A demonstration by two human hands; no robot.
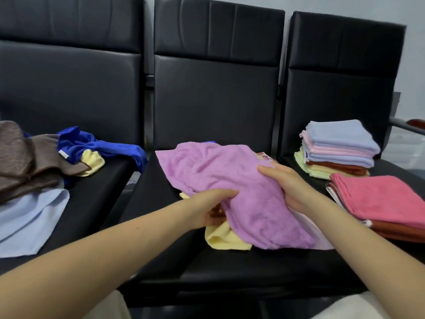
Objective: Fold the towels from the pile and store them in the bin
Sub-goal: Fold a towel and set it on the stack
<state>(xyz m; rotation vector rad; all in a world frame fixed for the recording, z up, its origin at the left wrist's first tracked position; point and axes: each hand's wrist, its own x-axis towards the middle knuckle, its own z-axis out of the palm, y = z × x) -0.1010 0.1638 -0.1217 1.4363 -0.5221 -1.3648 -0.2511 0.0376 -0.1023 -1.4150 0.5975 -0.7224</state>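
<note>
Hands [248, 194] around purple towel [220, 176]

- Three black padded seats stand side by side: the left seat [96, 192], the middle seat [230, 268] and the right seat [289, 161].
- Each has a tall black backrest [216, 65] with stitched panels.
- A pale grey wall [345, 8] shows above the backrests.
- A metal armrest [404, 126] with a reddish-brown tip juts in at the right edge.

Both arms reach forward, left hand [210, 208] and right hand [284, 184] curled in grip.
</note>
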